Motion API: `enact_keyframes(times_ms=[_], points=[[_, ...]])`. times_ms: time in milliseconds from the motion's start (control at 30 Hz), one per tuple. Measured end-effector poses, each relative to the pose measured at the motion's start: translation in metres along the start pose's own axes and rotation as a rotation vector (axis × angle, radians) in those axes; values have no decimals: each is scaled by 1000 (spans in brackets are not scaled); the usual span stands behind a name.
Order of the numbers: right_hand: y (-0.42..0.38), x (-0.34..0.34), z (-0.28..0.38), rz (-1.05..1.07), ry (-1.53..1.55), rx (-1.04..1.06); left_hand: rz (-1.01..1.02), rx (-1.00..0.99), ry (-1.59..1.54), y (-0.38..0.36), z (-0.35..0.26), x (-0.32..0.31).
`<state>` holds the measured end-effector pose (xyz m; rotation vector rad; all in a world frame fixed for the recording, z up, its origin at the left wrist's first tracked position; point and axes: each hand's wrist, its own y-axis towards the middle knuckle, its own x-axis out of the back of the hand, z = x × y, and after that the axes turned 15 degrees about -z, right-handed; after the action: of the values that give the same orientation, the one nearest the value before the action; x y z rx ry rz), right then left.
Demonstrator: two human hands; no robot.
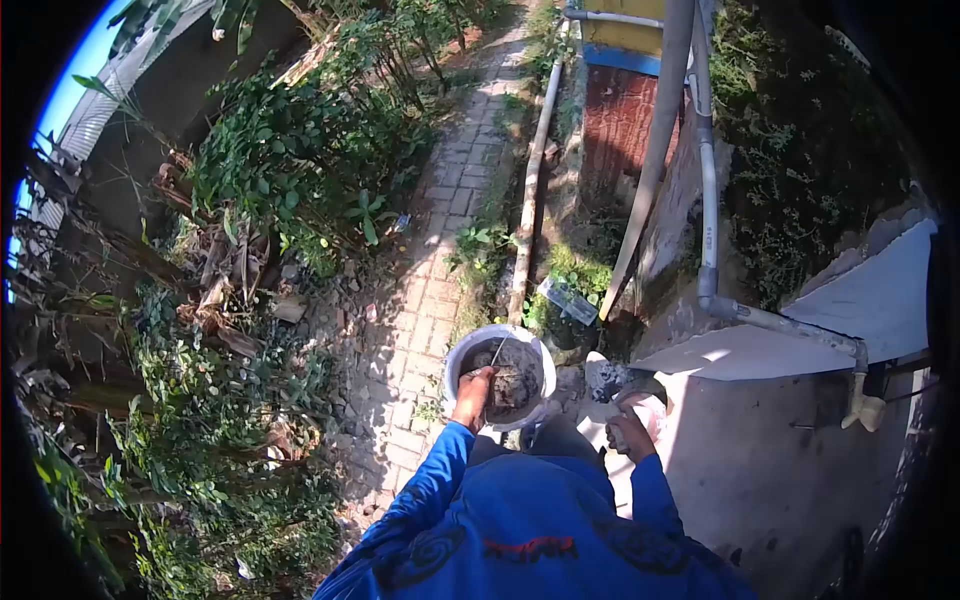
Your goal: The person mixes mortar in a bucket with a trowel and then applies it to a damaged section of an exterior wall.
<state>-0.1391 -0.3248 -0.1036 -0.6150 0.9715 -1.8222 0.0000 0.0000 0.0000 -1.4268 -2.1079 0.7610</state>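
Observation:
A white bucket (549, 385) with wet grey mortar-like mix (515, 385) inside is in front of my body. My left hand (474, 398) is closed at its left rim, gripping the thin wire handle (499, 350) that crosses over the opening. To the right of the bucket, my right hand (630, 432) is closed with the fingers curled. Just beyond its fingers lies a flat, grey-smeared blade shape (605, 379), like a trowel's. The grip on it is partly hidden, and a pinkish surface (653, 408) shows beside the hand.
A brick path (440, 270) runs ahead, with leafy shrubs (300, 160) on its left. A long pipe (540, 160) follows its right edge. White pipes (708, 200) and a slanted pole (655, 160) stand near the wall. A pale flat slab (770, 450) extends at my right.

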Motion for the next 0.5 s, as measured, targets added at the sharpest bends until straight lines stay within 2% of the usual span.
enact_keyframes(times_ms=[67,100,167,200,233,300,333,400,433,467,500], points=[[-23,11,-3,-22,-24,0,-8,18,54,3,21,-14],[39,-71,40,31,50,88,-3,-66,6,72,-46,-23],[39,-64,29,-44,25,89,93,9,-29,105,-16,-38],[38,-60,23,-127,21,137,277,-41,-57,145,24,-39],[44,-65,20,-174,10,163,369,-82,10,169,32,-44],[56,-76,5,-249,9,151,240,63,414,188,23,-77],[68,-83,-11,-321,15,183,218,68,396,183,19,-91],[105,-93,-58,-549,-13,431,324,90,475,242,56,-117],[81,-105,-50,-504,37,166,385,132,495,271,90,-118],[84,-121,-70,-633,-1,164,404,146,488,301,121,-126],[81,-139,-87,-657,136,153,414,168,471,323,150,-135]])
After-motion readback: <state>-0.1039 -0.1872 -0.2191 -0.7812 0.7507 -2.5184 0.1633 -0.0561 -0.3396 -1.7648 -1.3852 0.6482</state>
